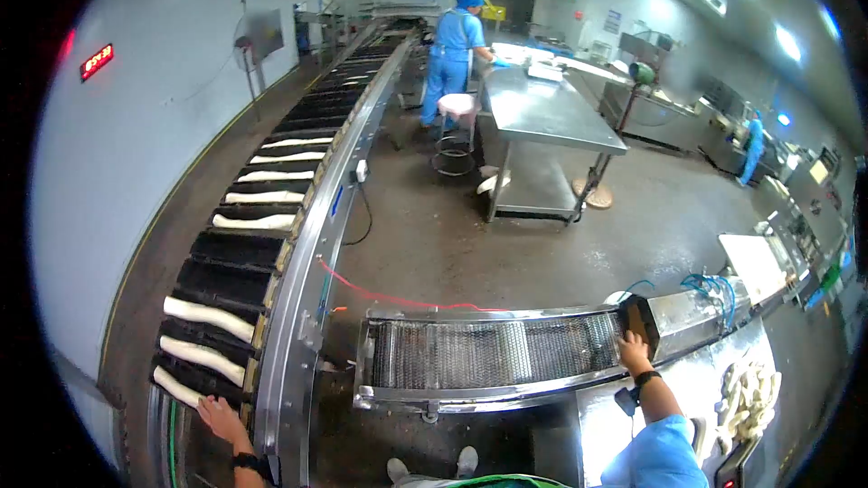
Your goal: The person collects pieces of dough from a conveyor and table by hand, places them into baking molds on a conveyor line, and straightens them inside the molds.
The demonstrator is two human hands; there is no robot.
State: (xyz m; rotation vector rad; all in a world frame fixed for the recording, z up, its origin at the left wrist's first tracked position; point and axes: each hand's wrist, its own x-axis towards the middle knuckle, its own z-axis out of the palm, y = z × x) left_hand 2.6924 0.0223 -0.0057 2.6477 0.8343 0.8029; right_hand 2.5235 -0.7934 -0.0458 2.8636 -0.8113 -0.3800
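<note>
Long white dough strips lie crosswise on the black slats of a long conveyor on my left. My left hand is at the near end of that conveyor, fingers stretched out over the right end of the closest dough strip. Whether the fingertips press on the dough cannot be made out. My right hand reaches to the right end of a metal mesh belt, beside the dark brown opening of a steel machine. Its fingers look extended, with nothing visible in them.
Coiled white dough pieces lie on a steel table at my right. A red cord runs between the conveyors. Further off, a person in blue stands by a steel table and a stool. Another person is far right.
</note>
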